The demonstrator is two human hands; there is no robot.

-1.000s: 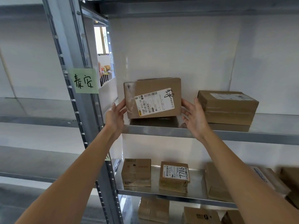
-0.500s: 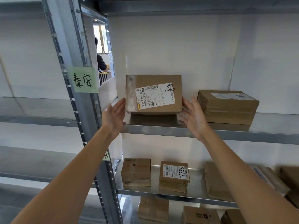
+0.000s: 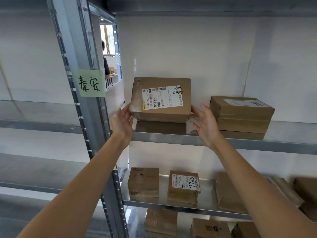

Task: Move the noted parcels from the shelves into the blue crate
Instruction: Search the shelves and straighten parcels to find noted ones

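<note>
A brown cardboard parcel (image 3: 161,100) with a white shipping label and a black handwritten mark stands on the upper metal shelf (image 3: 171,138), its label face tilted toward me. My left hand (image 3: 121,121) touches its lower left corner with straight fingers. My right hand (image 3: 205,124) is at its lower right corner, fingers spread, the fingertips at the box edge. Neither hand curls round the box. The blue crate is not in view.
A second brown parcel (image 3: 241,114) lies to the right on the same shelf. The shelf below holds several parcels, one marked 7786 (image 3: 183,186). A steel upright (image 3: 96,134) with a green handwritten note (image 3: 91,83) stands left. A person is visible through the gap behind.
The parcel has tipped so its label face leans back more. Both hands have loosened from its sides and now sit lower, at its bottom corners.
</note>
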